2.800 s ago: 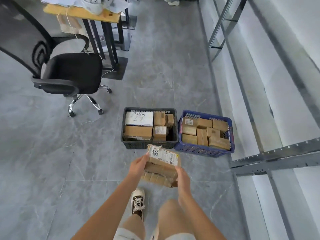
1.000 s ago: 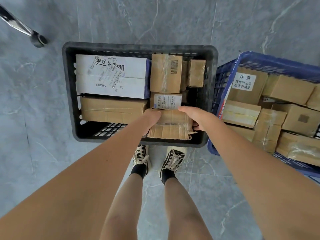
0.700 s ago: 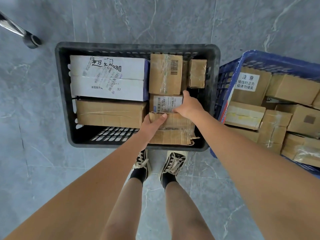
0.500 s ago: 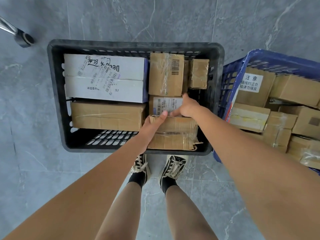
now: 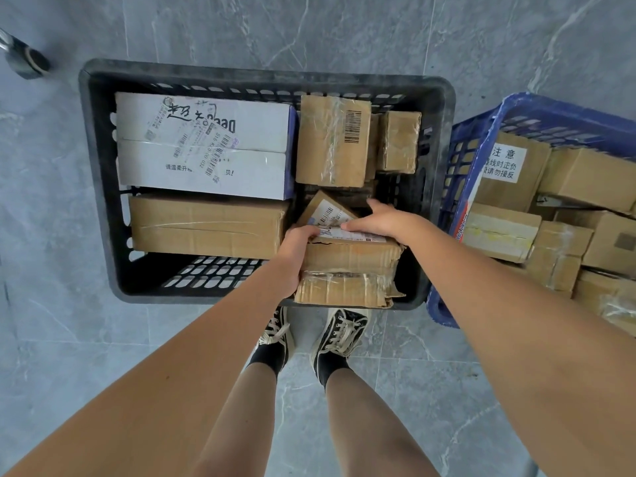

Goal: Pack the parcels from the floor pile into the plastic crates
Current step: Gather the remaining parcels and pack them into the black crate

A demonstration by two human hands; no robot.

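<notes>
Parcel stack [image 5: 347, 270]: I see worn brown cardboard parcels stacked at the near right corner of the black crate [image 5: 99, 187], the lowest one overlapping the near rim, a white shipping label on top.
Small labelled parcel [image 5: 323, 210]: tilted, wedged just behind the stack, one corner up, touching my right fingertips.
Left grip [image 5: 296, 249]: my left hand [image 5: 296, 249] is curled round the stack's left edge, thumb over the top, holding it.
Right grip [image 5: 378, 220]: my right hand [image 5: 378, 220] lies with nearly straight fingers pressed flat on the top label; it holds nothing, only pushes down.
Crate contents: a large white box [image 5: 203, 146] at the far left, a long brown box [image 5: 206, 225] in front of it, a taped brown parcel [image 5: 332, 139] and a smaller one [image 5: 399, 141] at the far right. Bare mesh floor shows at the near left.
Blue crate [image 5: 454, 187]: just beside the black one on the right, filled with brown parcels.
Step in hand: I judge this as seating the stack into the last gap on the right side.
Next move: I would press the stack down past the rim, square the tilted parcel flat, then let go with both hands and return to the floor pile, which is out of view.
Risk: the frayed bottom parcel may catch on the rim.
</notes>
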